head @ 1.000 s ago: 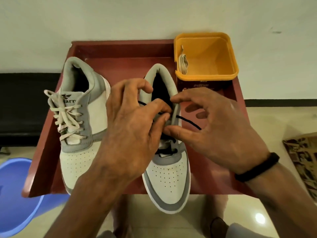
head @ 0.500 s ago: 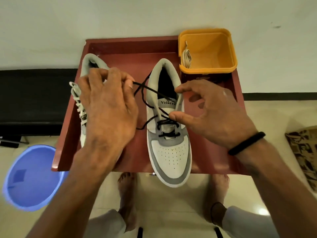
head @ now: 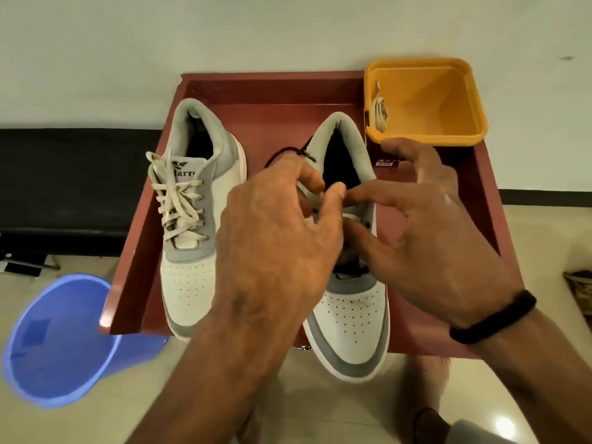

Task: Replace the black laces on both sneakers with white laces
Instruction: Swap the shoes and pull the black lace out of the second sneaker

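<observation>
Two grey-and-white sneakers stand side by side on a red tray. The left sneaker is threaded with a white lace. The right sneaker still carries a black lace, whose loose loop lies beside its collar. My left hand covers that shoe's lacing area, fingers pinched on the black lace. My right hand rests at the shoe's right side, index finger and thumb at the eyelets, other fingers spread. A bundled white lace hangs inside the yellow tub.
A blue bucket stands on the floor at the lower left. A black bench runs along the left wall. My bare feet show under the tray's front edge. A patterned object lies at the far right.
My left hand came back from the left, over the left sneaker, to the right sneaker's lacing. The black lace loop has slackened beside the collar. The view moved closer.
</observation>
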Demonstrator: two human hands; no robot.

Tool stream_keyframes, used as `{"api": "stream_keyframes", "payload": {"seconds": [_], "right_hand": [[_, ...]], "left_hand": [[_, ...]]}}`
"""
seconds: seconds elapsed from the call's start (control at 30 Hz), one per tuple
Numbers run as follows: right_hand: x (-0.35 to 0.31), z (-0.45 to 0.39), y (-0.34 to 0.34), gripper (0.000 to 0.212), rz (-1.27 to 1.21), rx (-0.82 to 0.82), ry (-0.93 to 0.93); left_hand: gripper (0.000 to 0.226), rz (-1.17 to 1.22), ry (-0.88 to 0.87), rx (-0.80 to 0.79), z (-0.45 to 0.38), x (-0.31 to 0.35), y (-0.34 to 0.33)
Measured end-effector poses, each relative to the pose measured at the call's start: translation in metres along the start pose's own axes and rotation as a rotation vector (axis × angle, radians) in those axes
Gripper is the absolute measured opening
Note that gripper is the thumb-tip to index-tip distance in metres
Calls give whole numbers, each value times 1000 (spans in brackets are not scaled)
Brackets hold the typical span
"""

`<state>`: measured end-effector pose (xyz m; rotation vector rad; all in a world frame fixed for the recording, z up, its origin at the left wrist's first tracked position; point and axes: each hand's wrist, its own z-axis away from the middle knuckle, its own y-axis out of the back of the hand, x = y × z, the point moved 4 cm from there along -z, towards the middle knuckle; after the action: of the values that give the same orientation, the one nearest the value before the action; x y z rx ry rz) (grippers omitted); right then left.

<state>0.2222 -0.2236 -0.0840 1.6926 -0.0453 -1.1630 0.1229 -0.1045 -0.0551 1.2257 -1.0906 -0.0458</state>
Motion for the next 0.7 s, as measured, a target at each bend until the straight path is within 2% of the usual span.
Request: {"api": "stream_keyframes", "payload": {"seconds": [0.17, 0.23, 0.37, 0.43, 0.47, 0.53, 0.6, 0.67, 0.7], "right_hand": [[-3, -1, -12, 21, 36, 10, -12], [-4, -1, -12, 15, -23, 29, -35], [-9, 2, 1, 8, -227, 182, -110], [-7, 2, 11, 8, -466, 256, -263], [-4, 4, 14, 8, -672, 254, -392], [0, 9, 9, 9, -1133, 174, -656], [4, 17, 7, 8, -1328, 139, -809], [9, 20, 10, 5, -1212, 204, -773], [10, 21, 16, 10, -1029, 281, -667]], "left_hand": [[14, -39, -11, -19, 1, -5, -5], [13, -88, -38, -3, 0, -5, -5], [9, -61, -16, -17, -1, -8, -4], [7, -51, -3, -20, -3, -12, -2], [7, -45, -1, -14, -4, -13, 0], [7, -29, -6, -11, -5, -14, 2], [8, -22, -17, -14, -3, -10, -1], [10, -29, -15, -25, 0, -8, -6], [11, -29, -12, -31, 2, -7, -7]]}}
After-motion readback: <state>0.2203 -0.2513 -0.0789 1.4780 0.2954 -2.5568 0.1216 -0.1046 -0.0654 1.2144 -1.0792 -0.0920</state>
